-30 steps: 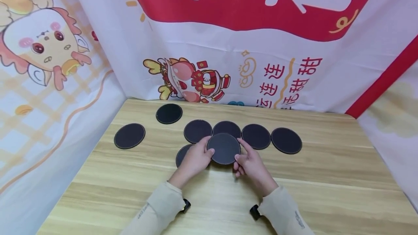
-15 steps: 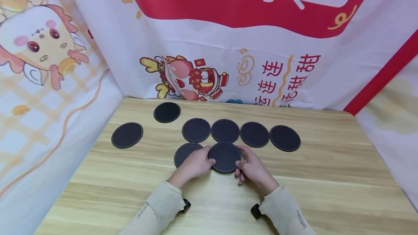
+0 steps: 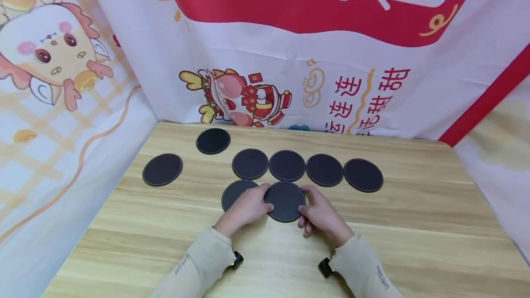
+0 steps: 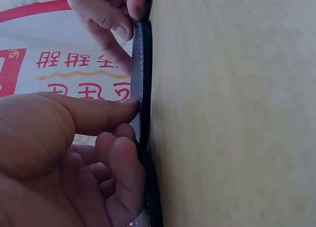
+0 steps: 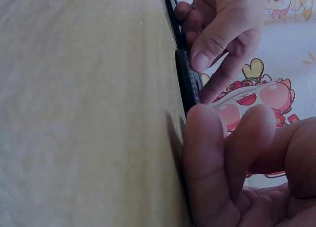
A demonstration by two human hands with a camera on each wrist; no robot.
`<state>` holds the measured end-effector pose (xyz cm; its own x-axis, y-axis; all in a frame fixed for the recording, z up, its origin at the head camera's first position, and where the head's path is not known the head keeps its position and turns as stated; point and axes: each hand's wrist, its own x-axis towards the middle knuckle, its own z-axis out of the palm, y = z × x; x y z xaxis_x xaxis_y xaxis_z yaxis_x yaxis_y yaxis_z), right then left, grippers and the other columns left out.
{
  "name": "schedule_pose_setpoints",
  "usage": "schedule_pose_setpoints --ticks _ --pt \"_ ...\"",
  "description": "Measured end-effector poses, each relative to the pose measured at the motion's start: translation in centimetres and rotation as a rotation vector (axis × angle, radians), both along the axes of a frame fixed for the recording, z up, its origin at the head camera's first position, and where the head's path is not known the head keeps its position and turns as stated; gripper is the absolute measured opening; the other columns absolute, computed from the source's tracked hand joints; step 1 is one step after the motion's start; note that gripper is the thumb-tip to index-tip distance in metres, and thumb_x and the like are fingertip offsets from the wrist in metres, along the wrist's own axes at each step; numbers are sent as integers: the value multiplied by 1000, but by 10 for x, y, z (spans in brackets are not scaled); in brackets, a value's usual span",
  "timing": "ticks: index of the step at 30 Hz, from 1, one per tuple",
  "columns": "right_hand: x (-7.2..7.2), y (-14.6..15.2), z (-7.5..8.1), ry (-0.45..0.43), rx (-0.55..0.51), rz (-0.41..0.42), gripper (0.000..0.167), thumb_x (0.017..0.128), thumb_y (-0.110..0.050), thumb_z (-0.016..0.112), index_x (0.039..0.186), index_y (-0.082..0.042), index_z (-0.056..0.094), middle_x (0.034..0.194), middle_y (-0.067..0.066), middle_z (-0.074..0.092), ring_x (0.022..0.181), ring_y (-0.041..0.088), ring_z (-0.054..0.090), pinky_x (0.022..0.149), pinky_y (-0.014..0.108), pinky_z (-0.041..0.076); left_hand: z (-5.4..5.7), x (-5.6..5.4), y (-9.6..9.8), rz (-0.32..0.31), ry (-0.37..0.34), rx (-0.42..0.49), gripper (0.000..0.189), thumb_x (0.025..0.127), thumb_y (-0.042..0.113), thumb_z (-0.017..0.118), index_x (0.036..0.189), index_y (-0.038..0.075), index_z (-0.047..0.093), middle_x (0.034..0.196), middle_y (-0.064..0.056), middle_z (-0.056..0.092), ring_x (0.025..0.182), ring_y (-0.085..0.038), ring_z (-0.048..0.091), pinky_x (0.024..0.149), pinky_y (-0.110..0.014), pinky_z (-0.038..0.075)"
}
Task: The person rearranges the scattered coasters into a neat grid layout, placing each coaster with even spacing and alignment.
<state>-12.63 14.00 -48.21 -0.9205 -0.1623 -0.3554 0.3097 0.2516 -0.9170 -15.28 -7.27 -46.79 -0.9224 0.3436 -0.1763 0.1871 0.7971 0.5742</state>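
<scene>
A round black coaster with stitching round its edge lies at the table's middle, just below a row of similar coasters. My left hand holds its left edge, thumb on the upper face and forefinger at the far side. On the opposite edge, my right hand pinches it the same way, its other fingers curled beneath the palm. Another coaster sits to the left, partly covered by my left hand. In the left wrist view the held coaster is seen edge-on, close against the wooden table.
Along the row beyond my hands lie coasters, from the left one to the rightmost one. Two more, a far one and a left one, lie apart. A printed cloth hangs behind the table.
Both hands have brought the coaster down and toward me, from overlapping the row onto the table below it. Over the last half second it has barely shifted.
</scene>
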Motion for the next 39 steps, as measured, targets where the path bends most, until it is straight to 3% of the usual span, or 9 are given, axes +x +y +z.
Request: schedule_pose_setpoints --ticks 19,39 --pt "2 1 2 -20 -3 19 70 100 -2 55 161 -7 22 63 18 63 37 18 51 42 37 53 -4 -2 -1 -25 8 40 61 91 17 74 147 6 52 138 -15 60 126 -35 55 104 -49 44" --pt "1 1 1 -24 22 31 68 100 -2 54 161 -10 25 61 17 62 36 17 49 43 38 54 -1 -4 -5 -38 -6 55 60 93 22 72 148 9 52 140 -13 59 128 -32 54 105 -48 43"
